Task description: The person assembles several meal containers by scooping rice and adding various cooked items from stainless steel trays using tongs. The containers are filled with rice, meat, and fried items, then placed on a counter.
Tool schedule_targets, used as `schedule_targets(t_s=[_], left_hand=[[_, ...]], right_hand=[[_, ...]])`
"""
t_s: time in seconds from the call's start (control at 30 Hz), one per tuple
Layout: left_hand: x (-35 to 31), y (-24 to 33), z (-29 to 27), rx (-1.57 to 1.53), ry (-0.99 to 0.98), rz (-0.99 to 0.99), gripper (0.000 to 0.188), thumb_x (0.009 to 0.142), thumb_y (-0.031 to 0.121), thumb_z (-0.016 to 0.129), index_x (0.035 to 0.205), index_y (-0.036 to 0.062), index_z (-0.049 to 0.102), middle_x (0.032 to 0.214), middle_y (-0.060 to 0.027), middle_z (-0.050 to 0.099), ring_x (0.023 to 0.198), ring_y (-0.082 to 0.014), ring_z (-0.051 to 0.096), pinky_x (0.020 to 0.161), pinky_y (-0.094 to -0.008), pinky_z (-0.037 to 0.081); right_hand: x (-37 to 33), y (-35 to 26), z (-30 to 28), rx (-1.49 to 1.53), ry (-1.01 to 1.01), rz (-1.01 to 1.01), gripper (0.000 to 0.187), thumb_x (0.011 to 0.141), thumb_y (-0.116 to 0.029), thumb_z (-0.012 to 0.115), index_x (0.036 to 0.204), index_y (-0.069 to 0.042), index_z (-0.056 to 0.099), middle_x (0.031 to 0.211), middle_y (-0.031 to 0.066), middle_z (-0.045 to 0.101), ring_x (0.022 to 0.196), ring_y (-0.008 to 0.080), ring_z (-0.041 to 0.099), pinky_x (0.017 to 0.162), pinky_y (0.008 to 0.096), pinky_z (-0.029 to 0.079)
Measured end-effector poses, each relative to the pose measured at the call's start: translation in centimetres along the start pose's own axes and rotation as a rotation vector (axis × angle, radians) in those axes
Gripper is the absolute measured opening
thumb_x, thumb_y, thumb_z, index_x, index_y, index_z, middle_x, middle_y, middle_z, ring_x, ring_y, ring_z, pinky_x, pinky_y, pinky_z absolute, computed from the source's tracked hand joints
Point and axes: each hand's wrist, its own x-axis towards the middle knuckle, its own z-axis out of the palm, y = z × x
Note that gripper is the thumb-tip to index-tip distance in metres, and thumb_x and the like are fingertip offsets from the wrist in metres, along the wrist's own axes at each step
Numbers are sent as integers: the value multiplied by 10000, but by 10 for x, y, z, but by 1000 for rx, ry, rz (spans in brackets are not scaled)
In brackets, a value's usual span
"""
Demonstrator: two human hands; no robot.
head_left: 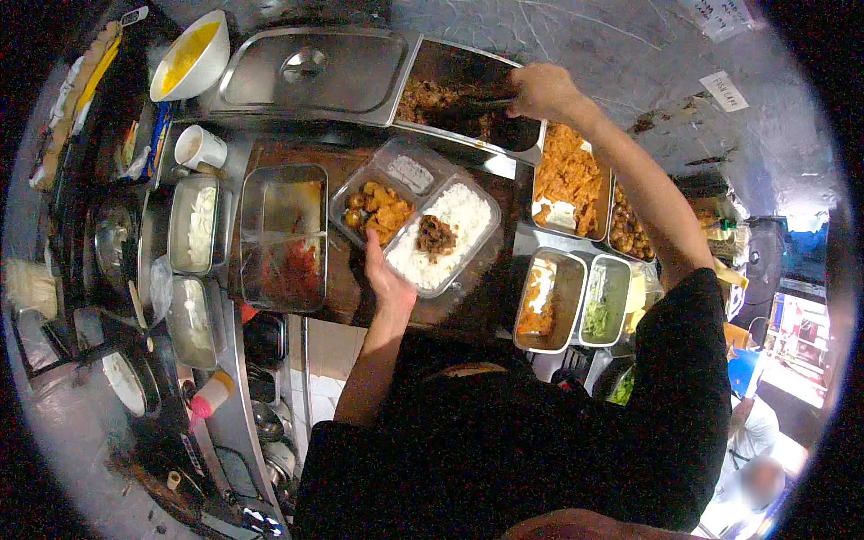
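On the grey wall (621,49) to my right I see a white rectangular label (724,91), set aslant, with one short line of dark handwritten-looking capitals that I can read. Above it, near the upper edge of my view, a larger white sheet (723,16) bears several dark lines, partly cut off and blurred for me. Far up on my left, a small pale tag (135,15) shows marks too small to read.

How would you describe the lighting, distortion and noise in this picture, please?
In the head view, straight edges bow toward a black rim; the bright opening at right is overexposed; the black shirt shows grainy speckle; the pan by the right hand looks dim inside.
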Motion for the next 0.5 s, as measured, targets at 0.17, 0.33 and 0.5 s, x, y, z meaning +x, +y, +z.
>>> schedule_targets(t_s=[0.17,0.33,0.5], left_hand=[[-3,0,6,14,-33,25,642,954,477,460,1385,9,376,1384,-152,462,1266,-305,460,1067,-427,358],[4,-6,0,-23,-18,-3,649,950,483,463,1386,10,373,1383,-154,461,1260,-305,464,1066,-428,361],[2,-4,-1,-43,-18,0,582,976,456,396,1363,23,425,1358,-145,501,1242,-320,485,1069,-446,365]], right_hand=[[-40,35,-31,47,117,60,389,701,-407,743,955,-114,712,843,121,708,819,319,693,705,432,562],[-83,53,-75,291,22,26,275,782,-150,616,1041,-127,708,720,51,675,583,189,615,555,333,479],[-132,20,-111,271,2,-115,296,767,-128,662,1060,-116,698,815,83,700,671,230,656,614,352,499]])
